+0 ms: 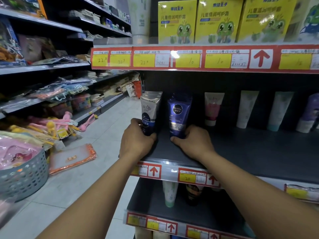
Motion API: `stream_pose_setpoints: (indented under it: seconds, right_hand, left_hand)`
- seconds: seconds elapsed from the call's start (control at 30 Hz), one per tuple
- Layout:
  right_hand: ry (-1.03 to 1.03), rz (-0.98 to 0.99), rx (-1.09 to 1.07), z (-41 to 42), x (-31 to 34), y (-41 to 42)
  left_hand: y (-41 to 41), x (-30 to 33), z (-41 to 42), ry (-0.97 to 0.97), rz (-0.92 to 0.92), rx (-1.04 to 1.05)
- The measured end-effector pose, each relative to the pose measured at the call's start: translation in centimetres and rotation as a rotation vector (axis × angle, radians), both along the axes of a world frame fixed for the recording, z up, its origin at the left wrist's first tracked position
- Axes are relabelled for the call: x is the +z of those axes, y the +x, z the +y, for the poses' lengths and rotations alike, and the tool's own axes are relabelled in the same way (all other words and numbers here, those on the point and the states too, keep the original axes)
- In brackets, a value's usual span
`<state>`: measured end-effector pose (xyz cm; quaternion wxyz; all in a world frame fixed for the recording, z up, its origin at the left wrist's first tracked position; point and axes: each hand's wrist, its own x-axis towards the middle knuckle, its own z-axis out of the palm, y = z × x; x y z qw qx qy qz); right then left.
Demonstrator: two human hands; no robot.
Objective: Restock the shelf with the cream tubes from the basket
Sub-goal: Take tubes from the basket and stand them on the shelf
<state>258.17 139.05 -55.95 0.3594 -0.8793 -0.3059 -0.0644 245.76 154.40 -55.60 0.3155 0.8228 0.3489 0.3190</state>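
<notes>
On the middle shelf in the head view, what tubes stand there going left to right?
Silver-and-blue Softto tube held by the left hand → blue Nivea Men tube held by the right hand → white-and-pink tube → white tube → teal-capped tube → purple tube at the frame edge.

Dark shelf (241, 152) bearing upright tubes (214, 107)

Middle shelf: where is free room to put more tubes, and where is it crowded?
Bare shelf board lies in front of the back-row tubes, from the right hand on the Nivea tube rightwards. A narrower gap runs between it and the Softto tube, gripped by the left hand. Crowded: the back row, pink tube to purple tube.
</notes>
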Motion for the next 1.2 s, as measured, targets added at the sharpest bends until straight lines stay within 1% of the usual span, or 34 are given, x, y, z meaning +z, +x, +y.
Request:
stream_pose_setpoints:
  seconds: [0.23, 0.73, 1.03, 1.2]
  right_hand:
    - [0.014, 0.012, 0.027, 0.04, -0.13, 0.26]
    - [0.03, 0.006, 0.031, -0.02, -0.37, 0.43]
    - [-0.016, 0.008, 0.017, -0.04, -0.28, 0.36]
    - [-0.088, -0.017, -0.008, -0.19, 0.02, 0.35]
  left_hand:
    - [0.03, -0.04, 0.03, 0.035, -0.013, -0.002]
    - [0.5, -0.36, 0.51, 0.034, 0.016, 0.032]
    - [0.75, -0.38, 0.73, 0.036, 0.024, 0.032]
    - [0.67, -0.22, 0.56, 0.014, 0.04, 0.036]
